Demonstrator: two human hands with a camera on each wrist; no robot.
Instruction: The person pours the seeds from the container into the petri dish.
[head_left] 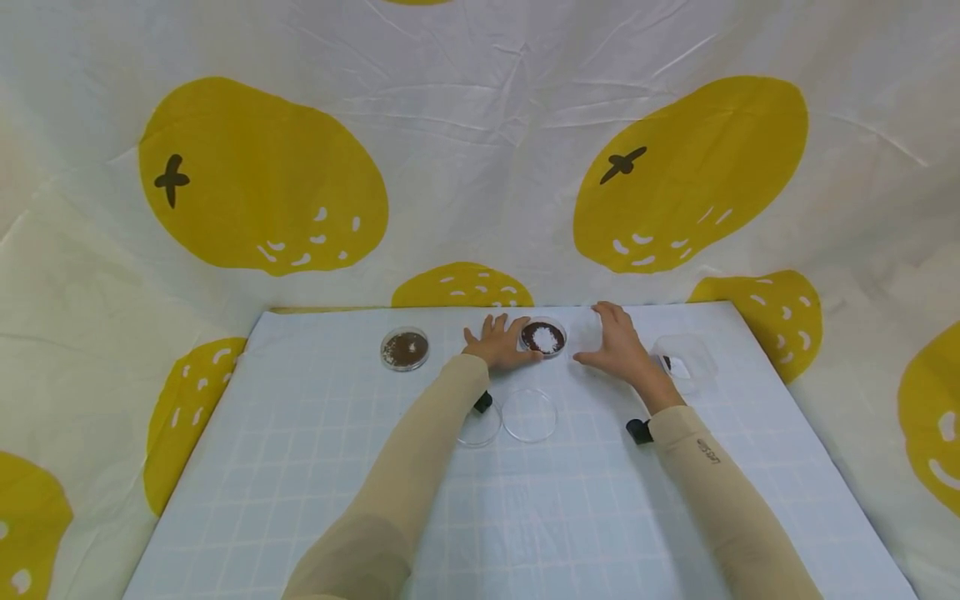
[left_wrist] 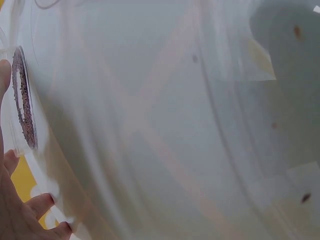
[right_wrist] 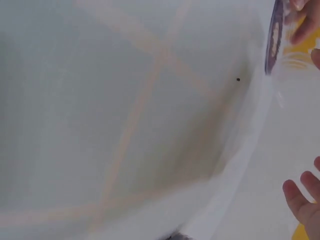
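Note:
A round clear petri dish [head_left: 543, 337] holds dark brown granules with a white heap in the middle. My left hand [head_left: 501, 343] grips this dish from its left side, thumb and forefinger at its rim, the other fingers spread away. In the left wrist view the dish [left_wrist: 24, 100] appears edge-on beside the thumb. My right hand [head_left: 617, 346] stands to the right of the dish, thumb and fingers wide apart with nothing visible between them. Its fingers [right_wrist: 298, 200] show at the right wrist view's edge, apart from the dish [right_wrist: 273, 40].
Another petri dish [head_left: 405, 348] with brown contents and pale specks stands to the left. Two clear round lids or dishes lie nearer, one [head_left: 529, 415] partly beside the other [head_left: 480, 442]. A clear plastic container [head_left: 693, 354] stands behind the right wrist. A patterned cloth [head_left: 480, 167] hangs behind the table.

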